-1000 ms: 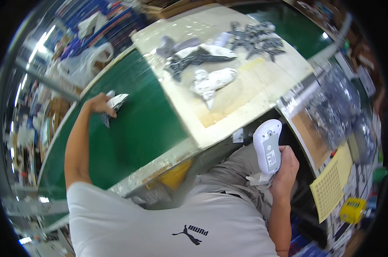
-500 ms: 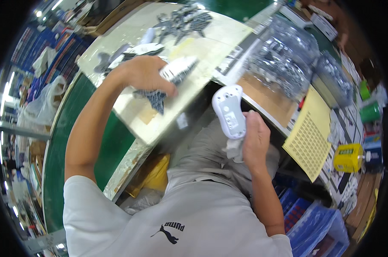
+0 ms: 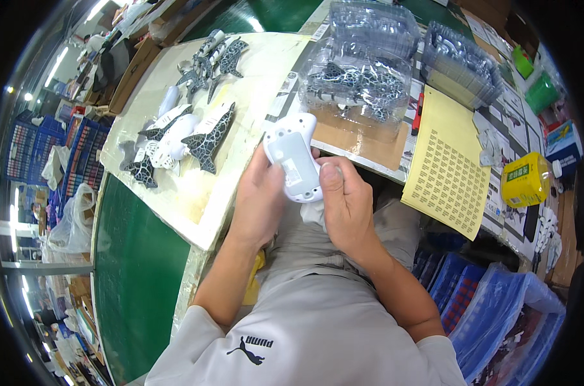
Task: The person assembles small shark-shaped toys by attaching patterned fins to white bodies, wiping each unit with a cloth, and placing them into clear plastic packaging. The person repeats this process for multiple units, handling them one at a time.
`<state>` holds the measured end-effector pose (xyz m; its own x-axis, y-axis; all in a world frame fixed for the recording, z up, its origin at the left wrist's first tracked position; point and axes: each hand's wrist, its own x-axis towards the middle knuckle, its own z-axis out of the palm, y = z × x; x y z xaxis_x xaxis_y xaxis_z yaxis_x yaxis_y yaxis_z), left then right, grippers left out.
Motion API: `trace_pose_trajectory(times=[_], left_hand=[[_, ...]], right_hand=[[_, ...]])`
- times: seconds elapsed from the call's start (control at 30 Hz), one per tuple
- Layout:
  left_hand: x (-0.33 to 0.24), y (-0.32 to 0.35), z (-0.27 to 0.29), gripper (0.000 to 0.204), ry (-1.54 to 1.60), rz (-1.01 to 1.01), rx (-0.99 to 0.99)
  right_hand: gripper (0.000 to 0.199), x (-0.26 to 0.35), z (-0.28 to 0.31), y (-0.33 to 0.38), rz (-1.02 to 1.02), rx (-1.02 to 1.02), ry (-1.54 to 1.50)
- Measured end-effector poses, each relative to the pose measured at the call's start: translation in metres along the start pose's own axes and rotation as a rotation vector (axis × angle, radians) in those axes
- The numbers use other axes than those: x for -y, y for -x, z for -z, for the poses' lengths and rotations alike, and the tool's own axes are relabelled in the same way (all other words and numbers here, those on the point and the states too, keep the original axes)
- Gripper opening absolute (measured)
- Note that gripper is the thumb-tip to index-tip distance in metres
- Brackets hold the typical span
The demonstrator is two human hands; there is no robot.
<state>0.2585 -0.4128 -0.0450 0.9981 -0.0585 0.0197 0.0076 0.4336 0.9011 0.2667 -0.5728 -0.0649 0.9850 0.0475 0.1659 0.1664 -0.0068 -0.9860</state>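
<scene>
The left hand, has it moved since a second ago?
Yes. The left hand came off the green belt, crossed the cream board toward the body, and now grips the white device.

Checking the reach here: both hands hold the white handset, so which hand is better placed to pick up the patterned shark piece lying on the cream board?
Probably the left hand. It lies beside the cream board, closer to the patterned shark piece. The right hand, on the far side, could go on gripping the white handset.
</scene>
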Motion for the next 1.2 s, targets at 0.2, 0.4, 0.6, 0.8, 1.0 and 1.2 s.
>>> trace_pose_trajectory(times=[0.2,0.4,0.6,0.8,1.0,1.2], left_hand=[[0.001,-0.002,0.019,0.058,0.277,0.059,0.004],[0.0,-0.005,0.025,0.058,0.311,0.065,0.063],[0.004,-0.006,0.034,0.058,0.319,0.055,0.068],[0.004,-0.006,0.033,0.058,0.292,0.048,0.034],[0.006,-0.007,0.034,0.055,0.269,0.076,0.021],[0.009,-0.007,0.03,0.055,0.238,0.1,-0.06]], right_hand=[[0.046,0.012,0.022,-0.006,-0.104,0.048,-0.017],[0.056,0.015,0.023,-0.005,0.013,0.052,-0.07],[0.053,0.017,0.026,-0.01,0.006,0.103,0.004],[0.024,0.011,0.017,-0.01,0.08,0.056,0.111],[0.016,0.016,0.009,-0.005,0.181,0.087,0.282],[0.013,0.025,-0.006,-0.005,0.448,0.173,0.24]])
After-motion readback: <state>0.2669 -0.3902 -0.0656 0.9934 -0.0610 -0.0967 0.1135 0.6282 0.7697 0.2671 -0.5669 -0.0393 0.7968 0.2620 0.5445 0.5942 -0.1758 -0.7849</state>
